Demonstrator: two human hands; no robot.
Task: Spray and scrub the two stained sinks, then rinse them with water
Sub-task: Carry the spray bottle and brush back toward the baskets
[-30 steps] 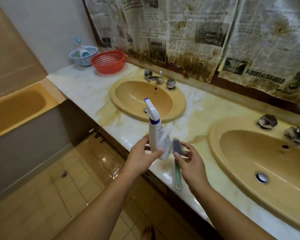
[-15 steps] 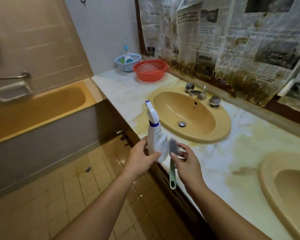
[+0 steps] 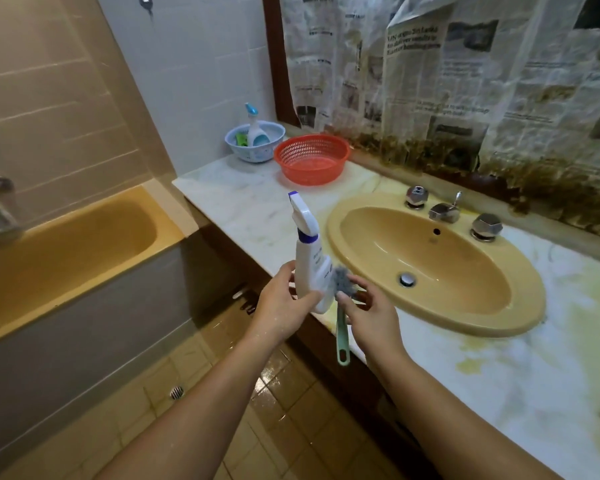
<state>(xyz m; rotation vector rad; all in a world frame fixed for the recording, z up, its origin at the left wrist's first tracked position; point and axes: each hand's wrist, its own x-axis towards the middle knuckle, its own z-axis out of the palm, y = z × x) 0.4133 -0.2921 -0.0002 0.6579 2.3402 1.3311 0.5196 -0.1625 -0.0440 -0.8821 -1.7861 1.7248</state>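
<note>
Bottle (image 3: pixel 309 261): probably light, stiff plastic; gripped low by left hand (image 3: pixel 281 306).
Brush (image 3: pixel 341 329): light; pinched below bristles by right hand (image 3: pixel 371 317).

The spray bottle (image 3: pixel 309 261) is smooth white plastic with a soft sheen and has a purple plastic collar under its head. The brush (image 3: pixel 341 329) has a matt pale-green plastic handle and a fuzzy grey head; I cannot tell if that is bristle or fibre. The sink (image 3: pixel 465 258) is glossy ochre glazed ceramic, and its taps (image 3: pixel 487 227) are faceted polished metal. The countertop (image 3: pixel 257 216) looks like polished white marble, veined and stained yellow. The red basket (image 3: pixel 310 159) is shiny open-mesh plastic, and the blue basket (image 3: pixel 257 148) is perforated plastic. The newspaper (image 3: pixel 430 81) is matt, crinkled paper, browned along its lower edge. The floor tiles (image 3: pixel 291 393) gleam wetly.
</note>
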